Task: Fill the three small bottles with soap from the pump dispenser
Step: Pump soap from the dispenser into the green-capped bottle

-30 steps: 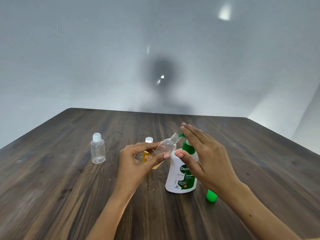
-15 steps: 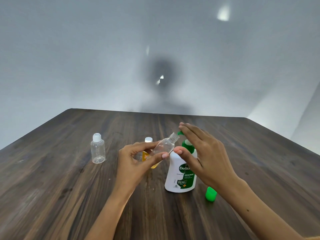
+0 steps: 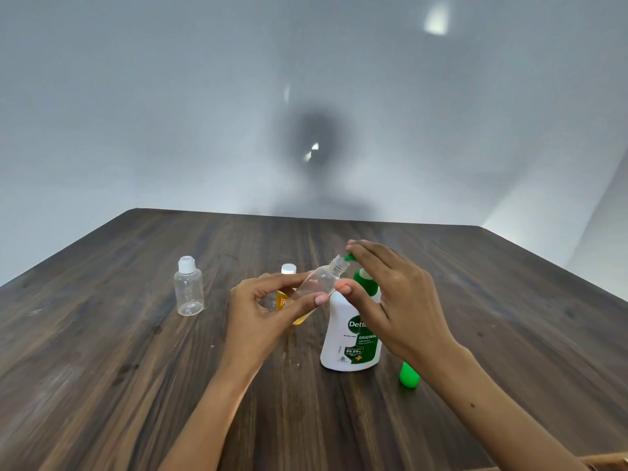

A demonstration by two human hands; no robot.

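Observation:
My left hand [image 3: 261, 311] grips an uncapped clear small bottle [image 3: 317, 283], tilted with its mouth up against the green nozzle of the pump dispenser [image 3: 351, 338]. A little yellow soap lies in the tilted bottle's low end. My right hand [image 3: 397, 297] rests its straight fingers on the green pump head, thumb beside the dispenser's neck. A second small bottle [image 3: 288, 270] with a white cap and yellow soap stands behind my left hand, mostly hidden. A third small bottle [image 3: 188, 287], clear and white-capped, stands upright at the left.
A green cap [image 3: 408, 374] lies on the dark wooden table [image 3: 102, 351] just right of the dispenser, partly under my right wrist. The table's far edge meets a plain grey wall.
The pump head has risen a little under my right hand. My left hand keeps the bottle's mouth at the nozzle. The other bottles have not moved.

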